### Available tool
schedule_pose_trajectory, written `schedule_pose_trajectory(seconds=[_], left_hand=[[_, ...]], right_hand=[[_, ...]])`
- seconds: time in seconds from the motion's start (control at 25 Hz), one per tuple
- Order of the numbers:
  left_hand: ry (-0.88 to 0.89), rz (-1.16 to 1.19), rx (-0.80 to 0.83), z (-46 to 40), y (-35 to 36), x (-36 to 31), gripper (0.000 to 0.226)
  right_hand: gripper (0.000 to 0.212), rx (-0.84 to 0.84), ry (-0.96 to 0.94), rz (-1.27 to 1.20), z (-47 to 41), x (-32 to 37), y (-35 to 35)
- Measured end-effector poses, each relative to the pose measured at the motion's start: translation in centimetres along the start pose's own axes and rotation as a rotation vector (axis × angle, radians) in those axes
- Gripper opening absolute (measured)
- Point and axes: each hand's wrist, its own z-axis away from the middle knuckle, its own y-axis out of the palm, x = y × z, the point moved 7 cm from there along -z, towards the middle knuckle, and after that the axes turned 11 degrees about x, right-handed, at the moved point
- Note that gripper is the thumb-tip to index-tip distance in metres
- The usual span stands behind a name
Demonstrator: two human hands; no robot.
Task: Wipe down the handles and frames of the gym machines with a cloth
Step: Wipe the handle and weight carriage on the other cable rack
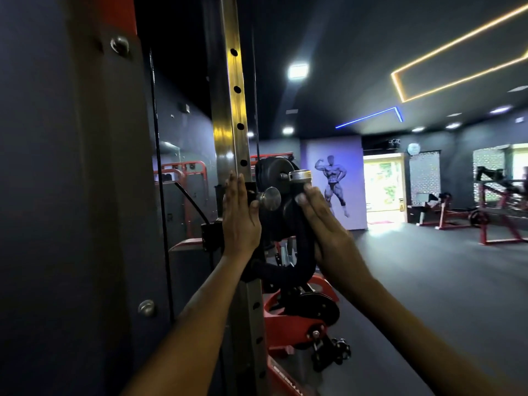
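The left hand (238, 215) lies flat, fingers straight, against the perforated steel upright (232, 115), whose long axis rises directly above its fingertips. Just to its right sits the pulley carriage (278, 207); the right hand (324, 224), fingers also straight, presses its black curved handle (285, 274). No cloth shows in either hand.

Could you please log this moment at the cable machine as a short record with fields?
setting: gym, dark floor, ceiling lights on
left hand: fingers straight, flat against the perforated steel upright
right hand: fingers straight, pressed on the black pulley carriage
cloth: none visible
adjustment knob: between the hands, not gripped
background: red machine at far right
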Motion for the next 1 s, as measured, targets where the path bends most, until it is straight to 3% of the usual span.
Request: schedule_pose_trajectory(seconds=[0.08,0.16,0.28,0.36,0.48,0.56,0.64,0.8,0.92,1.0], left_hand=[[-0.014,0.071,-0.04,0.1,0.0,0.4,0.067],[-0.059,0.119,-0.067,0.1,0.1,0.8,0.068],[-0.075,0.137,-0.087,0.2,0.1,1.0,0.069],[-0.082,0.15,-0.078,0.2,0.1,1.2,0.065],[-0.083,0.16,-0.074,0.5,0.0,1.3,0.057],[-0.08,0.165,-0.07,0.7,0.0,1.4,0.055],[-0.076,0.161,-0.075,0.8,0.1,1.3,0.055],[-0.079,0.169,-0.056,0.8,0.2,1.5,0.053],[-0.081,0.171,-0.056,0.8,0.0,1.4,0.054],[-0.092,0.172,-0.053,0.9,0.1,1.3,0.054]], right_hand=[[0.067,0.119,-0.098,0.096,5.0,0.5,1.6],[0.049,0.158,-0.233,0.149,7.8,1.8,1.0],[0.034,-0.017,-0.214,0.146,0.8,2.5,-2.0],[0.032,-0.03,-0.227,0.322,-5.1,3.6,-2.6],[0.03,0.16,-0.428,0.525,-2.5,3.6,0.8],[0.023,0.301,-0.524,0.509,2.7,4.6,2.4],[0.015,0.31,-0.551,0.437,2.4,4.8,1.4],[0.032,0.103,-0.362,0.41,-5.6,2.7,-2.4],[0.061,0.195,-0.241,0.197,-0.1,0.6,-0.6],[0.065,0.142,-0.074,0.017,4.9,0.3,-0.1]])
